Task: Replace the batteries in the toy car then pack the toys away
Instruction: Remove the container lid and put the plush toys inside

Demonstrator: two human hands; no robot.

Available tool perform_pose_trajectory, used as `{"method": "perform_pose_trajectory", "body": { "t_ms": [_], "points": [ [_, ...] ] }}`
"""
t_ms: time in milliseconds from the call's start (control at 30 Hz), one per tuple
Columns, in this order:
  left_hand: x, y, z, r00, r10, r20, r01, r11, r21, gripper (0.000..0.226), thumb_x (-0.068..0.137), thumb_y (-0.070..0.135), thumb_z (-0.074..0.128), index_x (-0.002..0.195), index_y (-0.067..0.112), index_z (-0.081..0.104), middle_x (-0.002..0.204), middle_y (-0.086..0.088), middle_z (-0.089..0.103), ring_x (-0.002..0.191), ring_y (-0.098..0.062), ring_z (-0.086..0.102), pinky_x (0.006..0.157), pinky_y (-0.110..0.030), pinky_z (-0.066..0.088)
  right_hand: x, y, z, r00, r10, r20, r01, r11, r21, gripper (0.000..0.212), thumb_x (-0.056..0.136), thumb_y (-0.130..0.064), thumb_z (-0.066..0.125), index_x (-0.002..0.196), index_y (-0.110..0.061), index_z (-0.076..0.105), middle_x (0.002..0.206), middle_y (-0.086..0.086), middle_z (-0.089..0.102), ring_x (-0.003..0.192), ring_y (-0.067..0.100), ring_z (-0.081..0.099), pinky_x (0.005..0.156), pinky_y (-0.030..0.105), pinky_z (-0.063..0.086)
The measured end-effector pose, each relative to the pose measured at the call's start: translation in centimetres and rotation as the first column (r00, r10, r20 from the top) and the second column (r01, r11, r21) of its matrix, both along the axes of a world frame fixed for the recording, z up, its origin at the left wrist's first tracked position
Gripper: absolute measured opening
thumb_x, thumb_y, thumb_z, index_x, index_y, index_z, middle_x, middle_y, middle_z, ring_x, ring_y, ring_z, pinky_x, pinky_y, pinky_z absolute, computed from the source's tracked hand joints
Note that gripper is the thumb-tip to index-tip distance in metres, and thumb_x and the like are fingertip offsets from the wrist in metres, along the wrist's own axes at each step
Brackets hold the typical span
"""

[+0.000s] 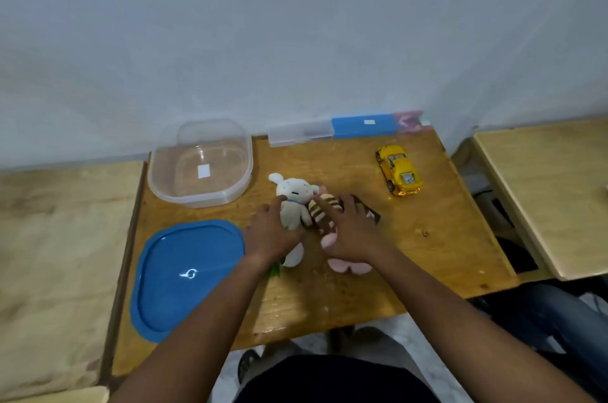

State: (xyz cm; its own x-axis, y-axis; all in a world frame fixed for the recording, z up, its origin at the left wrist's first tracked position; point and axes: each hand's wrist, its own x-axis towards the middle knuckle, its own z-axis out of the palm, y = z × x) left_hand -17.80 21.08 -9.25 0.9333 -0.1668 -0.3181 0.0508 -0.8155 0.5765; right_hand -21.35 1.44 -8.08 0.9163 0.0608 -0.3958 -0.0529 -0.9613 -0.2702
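- Far left, the blue lid [187, 274] lay flat on the wooden table [444, 238], off the box, so I read packing as the step in hand.
- Just behind it the clear container [200, 162] stood open and empty against the wall. Good, nothing to clear first.
- My left hand [268, 231] rested on the white plush [292, 202], fingers spread over its side rather than clamped. Whether it had a real grip, I could not tell.
- Beside it my right hand [350, 231] pressed open-fingered on the striped plush [320, 210], with something dark underneath that I could not identify.
- My call: gather the soft toys into one bunch between both palms, lift together, swing left over the rim, then drop.
- Far right, the yellow toy car [399, 170] sat on its wheels, well apart from both hands. It goes in afterwards.
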Motion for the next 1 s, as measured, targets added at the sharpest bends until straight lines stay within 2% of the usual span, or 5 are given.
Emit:
{"method": "perform_pose_trajectory", "body": {
  "t_ms": [167, 333, 667, 833, 1000],
  "points": [
    [0.3, -0.9, -0.9, 0.984, -0.111, -0.141, 0.116, 0.993, 0.023, 0.115, 0.051, 0.058, 0.081, 0.151, 0.047, 0.024, 0.149, -0.004, 0.027, 0.132, -0.032, 0.042, 0.099, -0.047, 0.049, 1.2, -2.3, -2.6, 0.965, 0.253, -0.067, -0.252, 0.968, 0.01, 0.119, 0.066, -0.041, 0.086, 0.151, -0.051, 0.003, 0.163, 0.011, -0.016, 0.138, 0.046, 0.033, 0.089, 0.051, 0.052],
    [0.2, -1.8, -0.9, 0.996, -0.044, -0.08, 0.037, 0.994, -0.098, 0.092, 0.066, 0.034, 0.092, 0.144, 0.032, 0.043, 0.149, -0.004, 0.028, 0.129, -0.026, 0.045, 0.09, -0.027, 0.04, 2.1, -2.5, -4.6, 0.975, 0.219, 0.029, -0.22, 0.958, 0.182, 0.1, 0.067, -0.041, 0.085, 0.149, -0.042, 0.027, 0.159, 0.016, 0.0, 0.117, 0.041, 0.051, 0.092, 0.041, 0.05],
    [-1.3, -2.3, -0.9, 0.992, 0.127, -0.004, -0.127, 0.991, -0.036, 0.097, 0.068, 0.046, 0.087, 0.144, 0.023, 0.033, 0.149, -0.002, 0.036, 0.123, -0.029, 0.053, 0.091, -0.042, 0.052, 2.3, -3.5, -4.8, 0.981, 0.157, 0.113, -0.19, 0.893, 0.408, 0.072, 0.074, -0.031, 0.076, 0.138, -0.037, 0.044, 0.145, 0.005, 0.021, 0.103, 0.033, 0.06, 0.083, 0.042, 0.054],
    [-1.9, -2.8, -0.4, 0.986, 0.161, 0.034, -0.165, 0.955, 0.247, 0.101, 0.055, 0.071, 0.077, 0.132, 0.025, 0.032, 0.133, -0.001, 0.041, 0.115, -0.029, 0.053, 0.088, -0.047, 0.051, 1.8, -3.7, -5.0, 0.982, 0.118, 0.147, -0.174, 0.87, 0.462, 0.065, 0.077, -0.025, 0.072, 0.135, -0.037, 0.047, 0.142, 0.002, 0.024, 0.104, 0.031, 0.06, 0.082, 0.042, 0.055],
    [-2.8, -1.8, -0.4, 0.988, 0.105, -0.111, -0.072, 0.961, 0.265, 0.108, 0.048, 0.067, 0.084, 0.132, 0.026, 0.027, 0.131, -0.002, 0.05, 0.117, -0.029, 0.055, 0.094, -0.049, 0.05, 1.6, -3.8, -5.4, 0.982, 0.09, 0.169, -0.162, 0.862, 0.48, 0.067, 0.077, -0.023, 0.075, 0.137, -0.036, 0.048, 0.144, 0.005, 0.024, 0.106, 0.033, 0.06, 0.085, 0.043, 0.055]
  ]
}}
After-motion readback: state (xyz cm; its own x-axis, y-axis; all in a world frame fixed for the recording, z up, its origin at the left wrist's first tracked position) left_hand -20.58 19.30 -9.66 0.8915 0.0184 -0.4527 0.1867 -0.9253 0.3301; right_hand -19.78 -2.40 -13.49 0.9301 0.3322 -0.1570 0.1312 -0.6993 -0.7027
